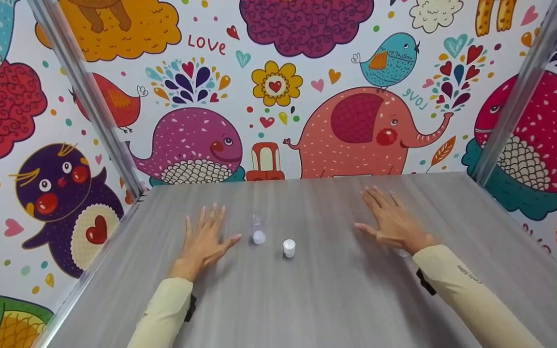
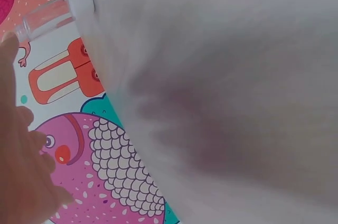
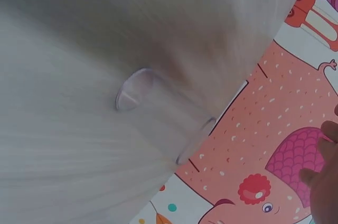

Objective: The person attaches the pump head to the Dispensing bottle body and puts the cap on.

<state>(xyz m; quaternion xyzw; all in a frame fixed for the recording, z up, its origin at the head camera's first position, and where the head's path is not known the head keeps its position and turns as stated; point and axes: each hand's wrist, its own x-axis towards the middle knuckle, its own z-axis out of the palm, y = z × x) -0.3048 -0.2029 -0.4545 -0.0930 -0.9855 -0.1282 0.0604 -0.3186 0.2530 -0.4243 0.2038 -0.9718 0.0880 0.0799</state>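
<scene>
In the head view my left hand (image 1: 206,239) is held palm down with fingers straight and spread. Just right of its thumb stands a small clear bottle (image 1: 257,223), its white end on the table; the left wrist view shows the same bottle (image 2: 48,19) beyond the thumb. A small white cup-shaped piece (image 1: 289,248) is a little nearer to me. Over on the right, my right hand (image 1: 394,222) also has straight, spread fingers and holds nothing. A clear plastic cylinder (image 3: 166,118) stands below that wrist, mostly hidden by it in the head view.
The grey wood-grain tabletop (image 1: 327,299) runs back to a wall (image 1: 278,43) printed with cartoon animals. Metal posts (image 1: 90,96) rise at the back left and back right corners. A metal strip (image 1: 82,290) follows the left table edge.
</scene>
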